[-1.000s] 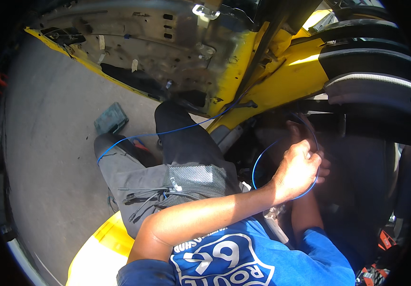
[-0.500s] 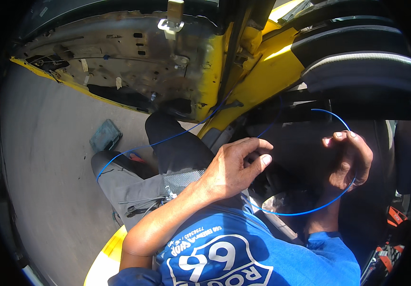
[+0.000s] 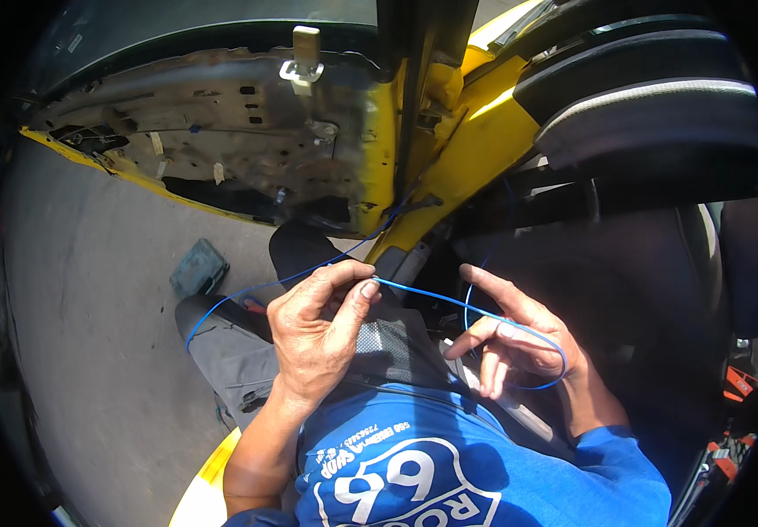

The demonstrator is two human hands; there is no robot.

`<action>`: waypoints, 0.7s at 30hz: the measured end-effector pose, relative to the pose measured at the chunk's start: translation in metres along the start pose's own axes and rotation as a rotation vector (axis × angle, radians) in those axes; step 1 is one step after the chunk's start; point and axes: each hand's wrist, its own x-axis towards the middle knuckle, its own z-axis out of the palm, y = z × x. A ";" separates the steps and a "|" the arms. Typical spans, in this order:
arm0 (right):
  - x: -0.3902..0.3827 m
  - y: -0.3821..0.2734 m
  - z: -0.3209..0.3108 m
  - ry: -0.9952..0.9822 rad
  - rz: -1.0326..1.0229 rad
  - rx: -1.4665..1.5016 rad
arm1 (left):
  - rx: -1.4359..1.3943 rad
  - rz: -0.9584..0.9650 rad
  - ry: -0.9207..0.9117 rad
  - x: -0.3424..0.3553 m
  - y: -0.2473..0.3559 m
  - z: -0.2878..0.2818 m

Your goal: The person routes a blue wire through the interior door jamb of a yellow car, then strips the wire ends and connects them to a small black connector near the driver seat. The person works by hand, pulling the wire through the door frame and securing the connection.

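My left hand (image 3: 313, 329) pinches a thin blue wire (image 3: 436, 296) near its end, thumb against forefinger, in front of my lap. From there the wire runs right across the fingers of my right hand (image 3: 528, 338), bends round beside the palm and curls back below. My right hand's fingers are spread, with the wire lying across them; no firm grip shows. Another blue stretch loops from the door hinge side down over my left knee and back. Whether all the stretches are one wire I cannot tell.
Ahead on the left stands a yellow car door (image 3: 221, 140) with its bare inner metal showing. A dark seat (image 3: 660, 123) lies to the right, past the yellow door sill (image 3: 484, 149). On the ground is a teal case (image 3: 199, 268). Orange-and-black items (image 3: 735, 382) sit at far right.
My left hand has moved left and now pinches the wire. My right hand has come down and inward, its fingers opening, and the wire end has swung from upper right to the left hand.
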 end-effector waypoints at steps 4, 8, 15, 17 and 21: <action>-0.010 -0.024 -0.016 -0.302 -0.126 0.173 | 0.511 0.165 0.068 0.001 -0.018 -0.040; -0.035 -0.061 -0.001 0.475 -0.258 -1.036 | 0.800 0.097 -0.276 -0.012 -0.037 -0.040; -0.044 -0.093 0.028 0.426 0.030 -1.548 | 0.750 0.121 -0.455 -0.009 -0.051 -0.027; -0.047 -0.098 0.026 0.357 -0.053 -1.556 | 0.717 0.127 -0.555 -0.006 -0.041 -0.041; -0.039 -0.096 0.015 0.596 -0.389 -1.542 | -0.083 -0.126 -0.576 -0.009 -0.001 -0.062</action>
